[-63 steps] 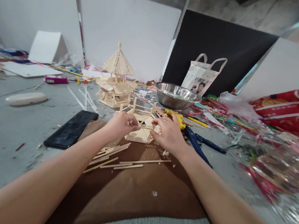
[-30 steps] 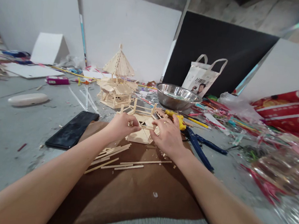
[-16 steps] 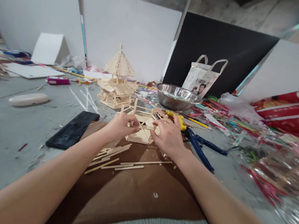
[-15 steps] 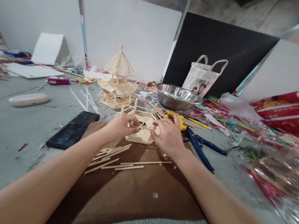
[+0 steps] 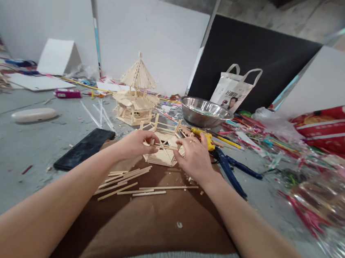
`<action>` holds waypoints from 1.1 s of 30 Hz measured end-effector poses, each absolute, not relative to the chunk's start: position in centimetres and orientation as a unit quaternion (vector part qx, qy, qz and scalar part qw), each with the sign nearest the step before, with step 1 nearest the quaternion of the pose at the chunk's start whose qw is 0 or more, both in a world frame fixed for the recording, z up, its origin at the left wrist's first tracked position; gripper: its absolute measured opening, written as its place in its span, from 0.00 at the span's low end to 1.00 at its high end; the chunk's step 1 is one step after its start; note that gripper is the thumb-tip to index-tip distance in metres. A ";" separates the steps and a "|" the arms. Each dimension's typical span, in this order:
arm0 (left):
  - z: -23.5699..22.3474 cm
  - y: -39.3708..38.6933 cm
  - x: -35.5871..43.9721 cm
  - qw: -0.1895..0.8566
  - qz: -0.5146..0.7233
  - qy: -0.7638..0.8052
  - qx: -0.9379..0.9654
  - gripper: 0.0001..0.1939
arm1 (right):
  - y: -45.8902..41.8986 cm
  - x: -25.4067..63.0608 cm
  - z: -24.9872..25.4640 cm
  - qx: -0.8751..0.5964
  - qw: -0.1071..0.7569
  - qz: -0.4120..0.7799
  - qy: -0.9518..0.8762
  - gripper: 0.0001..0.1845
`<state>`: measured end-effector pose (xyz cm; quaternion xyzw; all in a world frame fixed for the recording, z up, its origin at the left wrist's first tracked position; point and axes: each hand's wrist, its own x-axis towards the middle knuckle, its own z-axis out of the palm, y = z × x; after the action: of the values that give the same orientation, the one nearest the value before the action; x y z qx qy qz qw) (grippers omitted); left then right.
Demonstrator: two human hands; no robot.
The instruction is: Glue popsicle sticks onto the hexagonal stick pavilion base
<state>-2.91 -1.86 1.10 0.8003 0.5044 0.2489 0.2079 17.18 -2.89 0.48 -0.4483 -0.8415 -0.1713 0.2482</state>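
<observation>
My left hand [image 5: 138,142] and my right hand [image 5: 193,153] pinch the two ends of a thin wooden stick [image 5: 167,147]. The stick lies level across the near side of a low wooden frame [image 5: 160,158] with short posts and rails. Fingers hide both stick ends, so whether it touches the posts cannot be told. Several loose wooden sticks [image 5: 130,178] lie on a brown sheet [image 5: 162,222] in front of the hands. Behind the frame stands a small pavilion model [image 5: 136,88] with a pointed roof, built from similar sticks.
A yellow glue gun [image 5: 206,140] and blue-handled pliers [image 5: 229,174] lie right of my right hand. A black phone [image 5: 82,150] rests at left. Farther back are a metal bowl [image 5: 204,116], a white bag [image 5: 234,88] and scattered scraps.
My left hand has shifted very slightly to the left at the stick's end. My right hand and the frame look nearly unmoved.
</observation>
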 end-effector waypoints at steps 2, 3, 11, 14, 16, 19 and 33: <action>1.1 -1.8 -3.1 0.203 0.241 0.500 0.807 0.15 | -2.9 17.2 0.5 -0.447 0.248 -0.172 -0.842 0.10; 1.1 -1.7 -3.1 0.196 0.240 0.497 0.810 0.15 | -2.9 17.2 0.5 -0.447 0.248 -0.172 -0.842 0.10; 0.9 -1.6 -3.3 0.183 0.240 0.496 0.814 0.14 | -2.9 17.2 0.4 -0.446 0.252 -0.176 -0.841 0.10; 0.9 -1.7 -3.3 0.179 0.240 0.498 0.814 0.13 | -2.9 17.2 0.4 -0.444 0.253 -0.174 -0.842 0.10; 1.0 -1.8 -3.2 0.178 0.237 0.501 0.813 0.14 | -2.9 17.2 0.4 -0.443 0.253 -0.175 -0.842 0.10; 1.0 -1.8 -3.2 0.176 0.235 0.505 0.812 0.14 | -2.9 17.2 0.4 -0.445 0.252 -0.174 -0.842 0.10; 1.0 -1.5 -3.9 0.210 0.226 0.478 0.823 0.23 | -2.9 17.2 0.5 -0.447 0.244 -0.173 -0.843 0.10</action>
<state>-3.90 -1.48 0.98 0.8225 0.4779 0.2258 0.2101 17.17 -2.94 0.53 -0.4468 -0.8431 -0.1732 0.2441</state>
